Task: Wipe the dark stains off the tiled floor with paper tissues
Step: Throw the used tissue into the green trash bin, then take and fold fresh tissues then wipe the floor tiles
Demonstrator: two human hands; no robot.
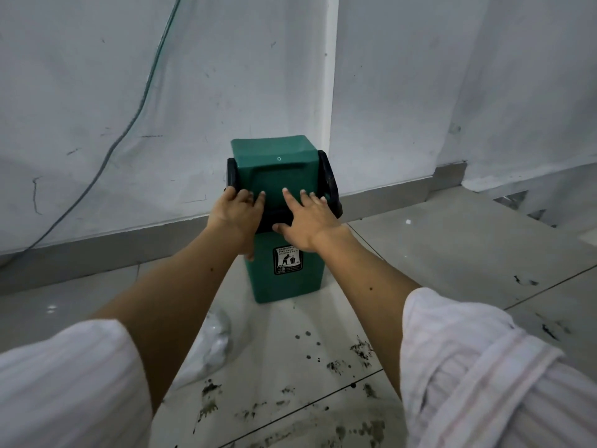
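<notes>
My left hand (237, 205) and right hand (307, 221) lie flat and loose on the small green plastic bin (284, 279). In front of it, dark stains (336, 367) look dried; soft tissues may tear, so I'd bunch one.

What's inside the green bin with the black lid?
You can't see inside. The green plastic bin is covered by its black-framed swing lid, and both the left hand and the right hand rest on it.
</notes>
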